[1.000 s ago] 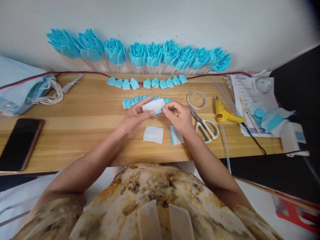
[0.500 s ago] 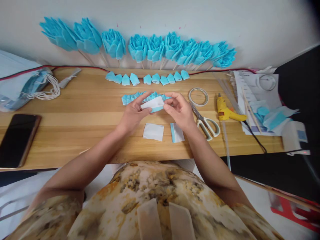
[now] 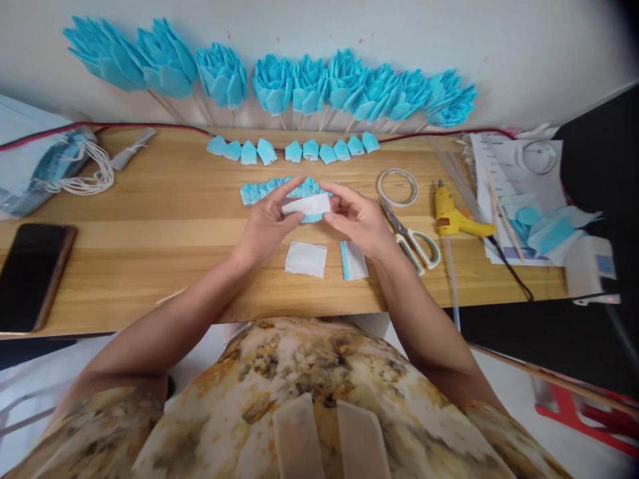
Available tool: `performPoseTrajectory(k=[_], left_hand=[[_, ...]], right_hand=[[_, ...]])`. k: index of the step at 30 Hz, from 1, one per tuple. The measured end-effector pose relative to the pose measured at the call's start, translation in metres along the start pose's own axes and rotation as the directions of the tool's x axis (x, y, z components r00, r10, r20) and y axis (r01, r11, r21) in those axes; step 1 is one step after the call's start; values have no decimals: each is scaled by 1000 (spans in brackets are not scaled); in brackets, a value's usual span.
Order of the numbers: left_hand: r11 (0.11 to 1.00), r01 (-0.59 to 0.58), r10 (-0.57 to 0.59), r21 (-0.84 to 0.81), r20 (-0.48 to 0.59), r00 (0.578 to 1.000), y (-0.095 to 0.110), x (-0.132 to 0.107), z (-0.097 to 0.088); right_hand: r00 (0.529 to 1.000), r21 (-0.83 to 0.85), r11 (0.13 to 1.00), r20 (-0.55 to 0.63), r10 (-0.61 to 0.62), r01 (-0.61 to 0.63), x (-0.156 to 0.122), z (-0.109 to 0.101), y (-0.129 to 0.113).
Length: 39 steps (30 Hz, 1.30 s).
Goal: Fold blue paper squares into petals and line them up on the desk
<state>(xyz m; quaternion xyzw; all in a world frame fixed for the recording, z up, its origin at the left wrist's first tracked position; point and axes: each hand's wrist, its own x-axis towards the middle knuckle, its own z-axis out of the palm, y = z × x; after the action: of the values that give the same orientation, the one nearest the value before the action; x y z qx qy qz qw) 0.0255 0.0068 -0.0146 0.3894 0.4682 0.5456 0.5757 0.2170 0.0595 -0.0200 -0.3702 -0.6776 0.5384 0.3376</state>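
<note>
My left hand (image 3: 264,226) and my right hand (image 3: 360,219) pinch one small white and blue paper piece (image 3: 307,207) between them, just above the wooden table (image 3: 164,219). Two loose pieces lie right under my hands: a white square (image 3: 305,258) and a white piece with a blue edge (image 3: 353,259). Behind my hands lies a short overlapping row of folded blue petals (image 3: 259,191), partly hidden by my fingers. A longer row of blue petals (image 3: 294,149) lies further back.
Several blue paper flowers on sticks (image 3: 279,83) lean on the wall. To the right lie a tape roll (image 3: 397,186), scissors (image 3: 414,238), a yellow glue gun (image 3: 456,219) and papers with blue scraps (image 3: 529,206). At left are a phone (image 3: 32,273) and white cords (image 3: 87,174).
My hands have closed in on the paper piece and shifted slightly toward me; the piece looks more folded. The view has tilted a little, so the flowers sit higher.
</note>
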Motion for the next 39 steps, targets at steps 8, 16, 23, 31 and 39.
performPoseTrajectory(k=[8, 16, 23, 31, 39], left_hand=[[1000, -23, 23, -10, -23, 999, -1, 3, -5], [991, -96, 103, 88, -86, 991, -6, 7, -9], [981, -152, 161, 123, -62, 985, -9, 9, -10], [972, -202, 210, 124, -54, 976, -10, 11, -11], [977, -190, 198, 101, -75, 977, -11, 11, -11]], right_hand=[[996, -10, 1000, -89, -30, 30, 1, 1, 1], [993, 78, 996, -118, -31, 41, 3, 1, 2], [989, 200, 980, -148, 30, 0, 4, 1, 0], [983, 145, 989, -185, -7, 34, 4, 2, -4], [997, 157, 988, -80, 10, 3, 3, 3, 2]])
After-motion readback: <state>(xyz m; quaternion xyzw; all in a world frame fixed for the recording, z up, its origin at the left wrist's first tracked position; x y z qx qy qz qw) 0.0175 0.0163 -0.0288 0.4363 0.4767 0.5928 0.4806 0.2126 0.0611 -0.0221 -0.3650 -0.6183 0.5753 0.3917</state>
